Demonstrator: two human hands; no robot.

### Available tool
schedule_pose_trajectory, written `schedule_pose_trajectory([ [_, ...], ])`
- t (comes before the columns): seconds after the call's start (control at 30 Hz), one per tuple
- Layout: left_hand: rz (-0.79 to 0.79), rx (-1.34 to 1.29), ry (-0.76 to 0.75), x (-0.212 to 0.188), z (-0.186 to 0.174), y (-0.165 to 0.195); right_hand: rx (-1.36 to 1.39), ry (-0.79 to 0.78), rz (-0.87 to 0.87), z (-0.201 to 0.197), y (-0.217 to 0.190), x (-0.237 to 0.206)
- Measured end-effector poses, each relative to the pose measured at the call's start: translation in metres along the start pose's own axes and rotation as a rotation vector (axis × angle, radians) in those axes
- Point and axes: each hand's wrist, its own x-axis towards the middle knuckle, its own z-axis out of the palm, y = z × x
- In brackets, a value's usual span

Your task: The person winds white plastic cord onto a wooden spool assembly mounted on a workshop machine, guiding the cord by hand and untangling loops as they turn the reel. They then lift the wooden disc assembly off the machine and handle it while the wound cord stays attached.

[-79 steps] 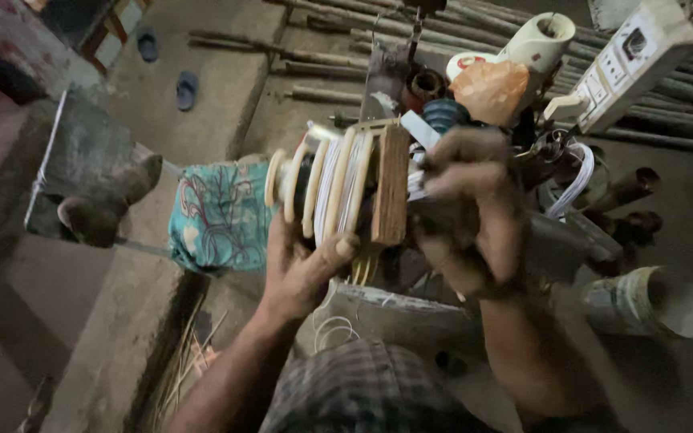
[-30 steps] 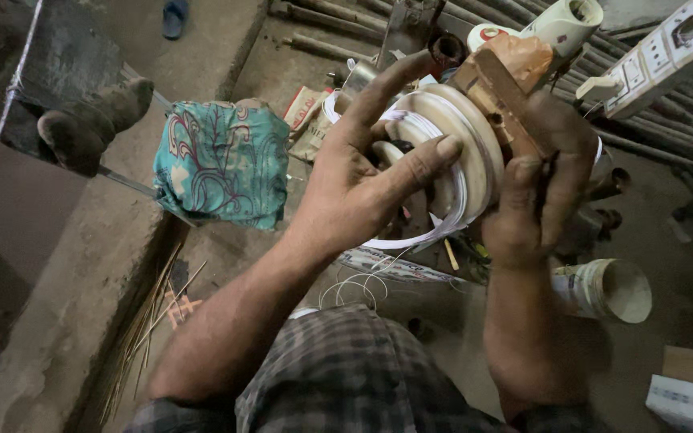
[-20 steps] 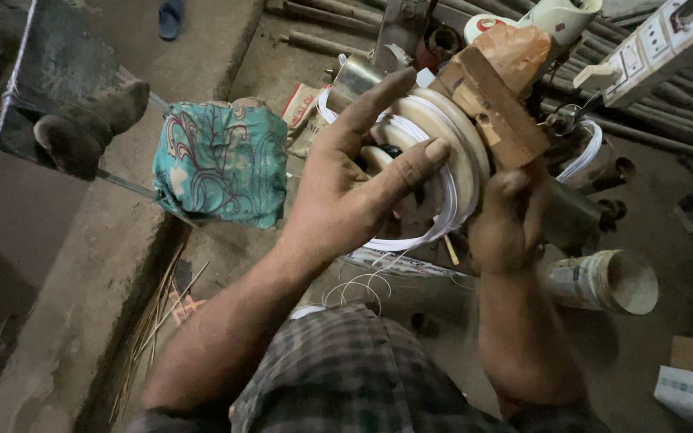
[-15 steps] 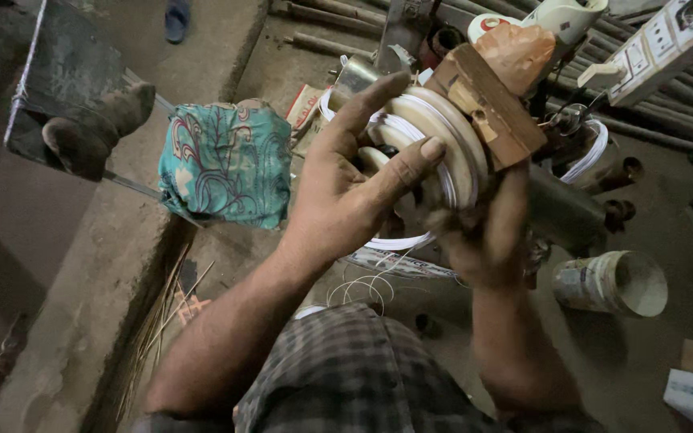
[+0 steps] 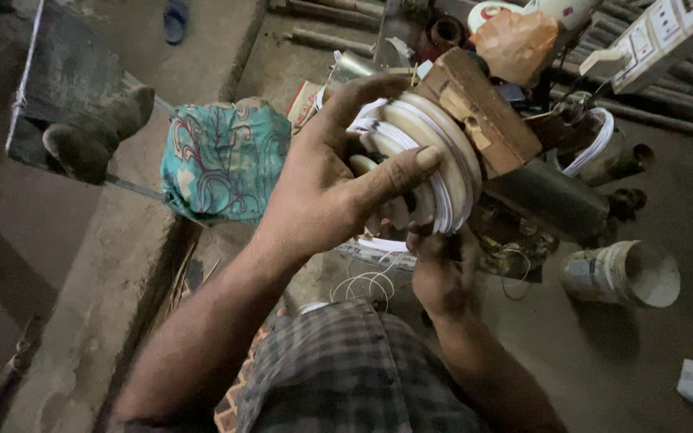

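Holding spool (image 5: 435, 172) up over floor (image 5: 82, 321). Left hand (image 5: 326, 188) spread on spool face, fingers gripping rim. Right hand (image 5: 439, 273) pinches it from below. Keep thumb tight so white wire (image 5: 362, 281) stays neat; wood block (image 5: 479, 108) sits behind.

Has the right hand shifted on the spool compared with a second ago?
Yes. The right hand has dropped from beside the wooden block to beneath the spool.
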Motion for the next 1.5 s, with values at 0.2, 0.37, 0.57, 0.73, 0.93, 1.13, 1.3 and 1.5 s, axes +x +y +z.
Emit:
schedule_pose_trajectory([
  [0.2,0.035,0.010,-0.018,-0.002,0.000,-0.011,0.167,-0.026,-0.010,-0.012,0.024,-0.006],
  [0.37,-0.058,-0.011,-0.030,0.001,-0.006,-0.027,0.156,-0.068,0.029,-0.014,0.040,-0.008],
  [0.57,-0.141,0.074,0.031,-0.011,-0.009,-0.056,0.354,0.029,0.301,-0.011,0.077,-0.025],
  [0.73,-0.181,0.049,-0.002,-0.018,-0.009,-0.063,0.262,-0.057,0.125,-0.029,0.095,-0.027],
  [0.93,-0.331,-0.112,-0.014,-0.033,-0.012,-0.081,-0.013,-0.107,0.145,-0.034,0.102,-0.036],
  [1.13,-0.337,-0.267,0.098,-0.056,-0.006,-0.128,-0.008,-0.171,0.214,-0.031,0.109,-0.039],
  [1.3,-0.513,-0.272,0.084,-0.067,-0.010,-0.163,-0.053,-0.181,0.336,-0.038,0.120,-0.048],
  [1.5,-0.442,-0.149,-0.011,-0.082,-0.016,-0.188,-0.064,-0.262,0.336,-0.042,0.140,-0.053],
])
